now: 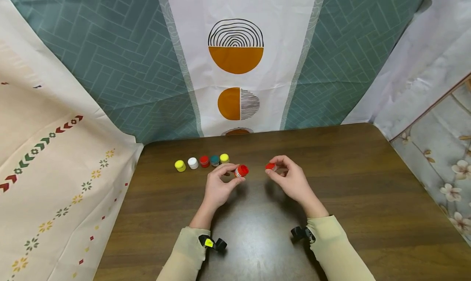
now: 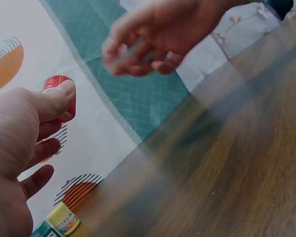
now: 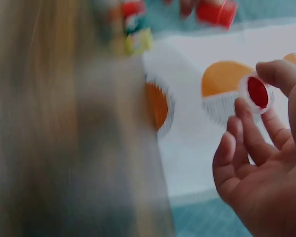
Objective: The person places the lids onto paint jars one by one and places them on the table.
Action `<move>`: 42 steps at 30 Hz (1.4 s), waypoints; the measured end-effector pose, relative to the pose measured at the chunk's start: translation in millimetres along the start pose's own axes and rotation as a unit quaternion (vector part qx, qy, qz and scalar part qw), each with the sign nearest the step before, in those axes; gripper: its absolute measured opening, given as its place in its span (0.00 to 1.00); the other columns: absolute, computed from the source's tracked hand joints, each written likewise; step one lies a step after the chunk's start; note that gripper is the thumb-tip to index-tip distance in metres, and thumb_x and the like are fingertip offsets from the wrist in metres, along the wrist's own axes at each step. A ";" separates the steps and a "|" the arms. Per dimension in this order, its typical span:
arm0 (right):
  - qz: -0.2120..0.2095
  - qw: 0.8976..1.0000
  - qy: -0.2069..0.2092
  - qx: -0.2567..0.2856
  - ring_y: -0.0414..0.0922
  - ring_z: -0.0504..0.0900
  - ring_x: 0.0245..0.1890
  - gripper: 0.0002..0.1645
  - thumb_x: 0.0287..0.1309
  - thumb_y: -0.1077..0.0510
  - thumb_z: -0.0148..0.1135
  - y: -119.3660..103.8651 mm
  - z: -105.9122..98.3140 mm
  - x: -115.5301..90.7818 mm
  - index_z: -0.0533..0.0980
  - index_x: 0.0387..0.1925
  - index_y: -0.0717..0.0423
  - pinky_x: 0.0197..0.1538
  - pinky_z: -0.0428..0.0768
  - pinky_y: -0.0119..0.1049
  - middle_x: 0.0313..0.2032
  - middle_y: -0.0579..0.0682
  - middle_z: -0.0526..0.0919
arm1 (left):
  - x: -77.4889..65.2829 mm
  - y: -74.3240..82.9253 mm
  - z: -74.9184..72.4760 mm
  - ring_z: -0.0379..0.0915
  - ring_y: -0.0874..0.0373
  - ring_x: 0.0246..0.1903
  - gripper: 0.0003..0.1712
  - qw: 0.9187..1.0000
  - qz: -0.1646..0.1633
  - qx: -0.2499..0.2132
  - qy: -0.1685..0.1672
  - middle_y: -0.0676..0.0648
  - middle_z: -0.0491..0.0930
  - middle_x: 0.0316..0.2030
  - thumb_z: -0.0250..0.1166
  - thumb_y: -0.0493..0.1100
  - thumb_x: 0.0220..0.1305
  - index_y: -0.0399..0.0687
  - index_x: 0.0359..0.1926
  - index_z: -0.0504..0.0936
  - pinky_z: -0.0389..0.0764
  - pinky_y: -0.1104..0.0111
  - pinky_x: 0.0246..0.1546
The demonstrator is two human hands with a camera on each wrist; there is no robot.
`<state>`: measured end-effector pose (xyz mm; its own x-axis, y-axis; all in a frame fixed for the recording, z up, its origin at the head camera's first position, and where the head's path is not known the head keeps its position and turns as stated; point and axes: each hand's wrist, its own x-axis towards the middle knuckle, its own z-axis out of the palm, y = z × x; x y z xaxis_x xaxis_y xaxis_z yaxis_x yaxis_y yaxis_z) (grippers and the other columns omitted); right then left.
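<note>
My left hand (image 1: 217,187) pinches a small red paint jar (image 1: 241,171) between thumb and fingers, above the table. Part of a white label shows on the jar's side. Across a short gap, my right hand (image 1: 295,183) holds a small red lid (image 1: 270,166) by its edge. In the right wrist view the lid (image 3: 257,92) turns its round face to the camera, red in the middle with a pale rim. Jar and lid are apart. From the left wrist view, the jar (image 2: 54,82) is partly covered by the thumb, and the right hand is blurred.
Left of the hands stands a row of small jars: yellow (image 1: 180,165), white (image 1: 193,163), red (image 1: 204,161), teal (image 1: 215,160) and another yellow (image 1: 224,158). They stand on a brown wooden table (image 1: 349,162). A patterned cloth (image 1: 128,68) hangs behind the table's far edge.
</note>
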<state>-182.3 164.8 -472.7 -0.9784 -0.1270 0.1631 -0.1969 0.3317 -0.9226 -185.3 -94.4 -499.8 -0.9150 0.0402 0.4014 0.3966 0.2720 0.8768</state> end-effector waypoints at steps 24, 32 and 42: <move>-0.066 0.997 -0.014 0.025 0.47 0.77 0.54 0.25 0.68 0.62 0.72 -15.4 29.8 -16.8 0.81 0.65 0.53 0.49 0.78 0.41 0.56 0.50 0.82 | -5.3 19.9 5.7 0.81 0.41 0.48 0.23 0.999 0.004 0.000 -0.042 0.37 0.88 0.47 0.82 0.26 0.51 0.32 0.51 0.90 0.77 0.36 0.51; -0.088 0.995 -0.034 0.011 0.48 0.82 0.61 0.24 0.76 0.62 0.63 -14.5 32.2 -16.8 0.74 0.69 0.52 0.54 0.80 0.45 0.65 0.50 0.84 | -4.8 3.6 6.2 0.83 0.48 0.49 0.24 0.999 0.005 0.002 -0.052 0.45 0.89 0.48 0.85 0.34 0.52 0.42 0.52 0.92 0.79 0.41 0.51; -0.090 0.994 -0.050 -0.033 0.47 0.79 0.63 0.24 0.75 0.56 0.66 -17.0 34.5 -17.8 0.75 0.68 0.50 0.56 0.81 0.48 0.65 0.48 0.79 | -4.8 5.6 5.7 0.83 0.55 0.49 0.23 0.998 0.023 0.003 -0.063 0.53 0.89 0.48 0.85 0.41 0.55 0.49 0.53 0.93 0.81 0.44 0.49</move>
<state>-159.4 129.2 -471.9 -0.9165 -0.2805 0.2852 -0.3751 0.3552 -0.8562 -179.1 -87.6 -498.4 -0.8983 0.1732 0.4039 0.4378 0.2729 0.8567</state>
